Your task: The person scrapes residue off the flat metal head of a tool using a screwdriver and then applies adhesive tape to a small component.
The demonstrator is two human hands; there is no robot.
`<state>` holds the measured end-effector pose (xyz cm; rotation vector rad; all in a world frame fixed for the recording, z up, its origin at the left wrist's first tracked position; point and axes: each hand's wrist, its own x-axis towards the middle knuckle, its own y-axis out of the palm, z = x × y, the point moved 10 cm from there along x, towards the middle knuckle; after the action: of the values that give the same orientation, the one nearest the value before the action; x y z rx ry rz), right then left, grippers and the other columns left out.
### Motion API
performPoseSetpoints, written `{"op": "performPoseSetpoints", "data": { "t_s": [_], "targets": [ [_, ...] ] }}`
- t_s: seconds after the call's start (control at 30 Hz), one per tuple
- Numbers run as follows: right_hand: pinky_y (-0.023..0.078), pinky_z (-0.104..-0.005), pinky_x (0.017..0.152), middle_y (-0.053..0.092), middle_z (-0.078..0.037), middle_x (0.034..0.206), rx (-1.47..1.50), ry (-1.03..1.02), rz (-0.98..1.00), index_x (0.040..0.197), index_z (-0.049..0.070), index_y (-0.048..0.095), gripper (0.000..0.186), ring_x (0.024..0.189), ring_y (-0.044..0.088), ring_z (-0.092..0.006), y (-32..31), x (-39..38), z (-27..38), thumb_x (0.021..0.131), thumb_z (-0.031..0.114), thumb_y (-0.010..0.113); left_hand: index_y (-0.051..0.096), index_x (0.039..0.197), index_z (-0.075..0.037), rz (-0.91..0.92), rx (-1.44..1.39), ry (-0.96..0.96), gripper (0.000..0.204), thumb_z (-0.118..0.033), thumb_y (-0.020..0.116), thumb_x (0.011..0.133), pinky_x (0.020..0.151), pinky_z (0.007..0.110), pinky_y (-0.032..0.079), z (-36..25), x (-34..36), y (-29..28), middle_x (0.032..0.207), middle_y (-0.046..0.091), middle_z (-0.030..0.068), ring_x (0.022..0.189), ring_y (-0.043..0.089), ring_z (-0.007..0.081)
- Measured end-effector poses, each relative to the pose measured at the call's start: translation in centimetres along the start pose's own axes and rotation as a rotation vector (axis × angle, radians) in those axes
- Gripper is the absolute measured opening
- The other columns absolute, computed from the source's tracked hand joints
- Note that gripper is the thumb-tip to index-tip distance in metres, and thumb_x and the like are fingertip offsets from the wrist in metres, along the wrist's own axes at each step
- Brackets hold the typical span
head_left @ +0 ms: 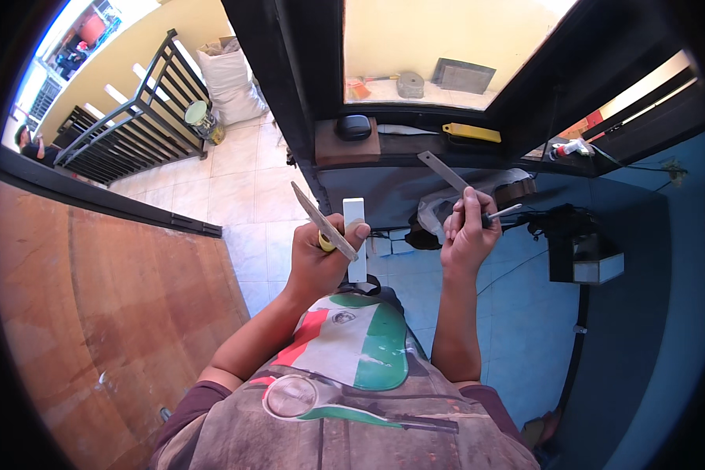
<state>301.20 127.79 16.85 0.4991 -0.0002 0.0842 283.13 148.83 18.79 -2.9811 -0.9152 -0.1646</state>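
Looking down through the head view, you have both hands raised in front of your apron (345,345), apart from each other and each loaded. Your left hand (318,257) has its grip closed around several things at once: a white bar (356,257) standing lengthwise beside the thumb, a thin wooden strip (313,208) slanting across the fingers, and a small yellow piece (326,242) whose kind you cannot tell. Your right hand (468,239) has its grip closed on a flat metal strip (442,171) with a hole near its far end, plus a screwdriver (509,211) pointing out to the right.

Ahead, on the dark window ledge (407,149), lie a yellow cutter (474,133), a pale blade-shaped piece (403,130) and a black rounded object (353,127) on a brown block (343,149).

As a judgement, gathering these pieces is done; putting them to use seems left. The white bar touches nothing held on the right, and no finished joint or mark on it can be made out.
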Motion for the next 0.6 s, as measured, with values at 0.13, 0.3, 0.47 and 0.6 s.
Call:
{"op": "performPoseSetpoints", "data": {
  "t_s": [0.13, 0.3, 0.47, 0.6],
  "targets": [
    [0.036, -0.0193, 0.041, 0.068, -0.011, 0.098, 0.178, 0.182, 0.157, 0.097, 0.001, 0.068, 0.013, 0.045, 0.042, -0.0021, -0.9, -1.2, -0.4, 0.103, 0.012, 0.064, 0.062, 0.074, -0.002, 0.012, -0.066, -0.013, 0.034, -0.021, 0.072, 0.101, 0.053, 0.025, 0.036, 0.3, 1.4, 1.6, 0.065, 0.055, -0.0037, 0.06, 0.046, 0.0035],
    [0.039, -0.0179, 0.042, 0.058, -0.028, 0.138, 0.387, 0.506, 0.497, 0.109, 0.002, 0.069, 0.016, 0.048, 0.045, -0.0027, 1.2, -6.3, -0.1, 0.107, 0.011, 0.055, 0.07, 0.092, 0.0, -0.016, -0.155, -0.066, 0.024, -0.022, 0.071, 0.101, 0.061, 0.025, 0.05, 0.8, 2.9, 3.5, 0.078, 0.073, 0.0036, 0.072, 0.064, 0.0054],
    [0.036, -0.0214, 0.042, 0.066, -0.015, 0.131, 0.513, 0.647, 0.339, 0.111, 0.005, 0.07, 0.015, 0.048, 0.041, -0.0052, 0.9, -7.9, -3.4, 0.107, 0.011, 0.056, 0.073, 0.093, -0.001, 0.047, -0.203, -0.126, 0.023, -0.022, 0.071, 0.101, 0.067, 0.024, 0.052, 2.6, 3.2, 4.9, 0.083, 0.075, 0.0045, 0.076, 0.066, 0.0052],
    [0.031, -0.0221, 0.041, 0.066, 0.002, 0.094, 0.582, 0.681, 0.249, 0.107, 0.008, 0.069, 0.013, 0.047, 0.039, -0.005, 1.2, -7.6, -5.7, 0.107, 0.014, 0.058, 0.074, 0.089, -0.001, 0.059, -0.231, -0.139, 0.023, -0.021, 0.072, 0.101, 0.068, 0.023, 0.052, 3.4, 2.6, 5.3, 0.082, 0.075, 0.003, 0.076, 0.064, 0.004]
  ]
}}
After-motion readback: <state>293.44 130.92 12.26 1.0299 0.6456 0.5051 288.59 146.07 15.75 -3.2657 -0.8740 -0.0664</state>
